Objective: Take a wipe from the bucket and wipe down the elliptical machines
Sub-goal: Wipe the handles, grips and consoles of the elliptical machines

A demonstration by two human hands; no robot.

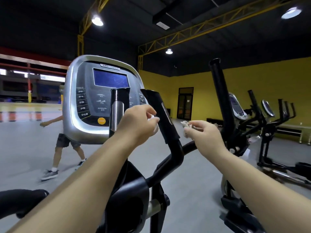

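**A:** Where are the hands?

**B:** Nearest, apart, one on either side of the black handle grip (165,118) at twelve o'clock. The left hand (139,122) and the right hand (204,132) each pinch an end of the wipe (185,124). It seems to pass behind the grip, but the middle is hidden.

**A:** So how far along?

**B:** The wipe is taken and no bucket is in view. I'd judge this grip is the step in hand. Beyond it, at eleven o'clock, I can't tell if the console (87,101) has been wiped.

**A:** And further off?

**B:** At two o'clock the other ellipticals (237,106) probably remain. A passer-by (62,142) crosses at nine o'clock.
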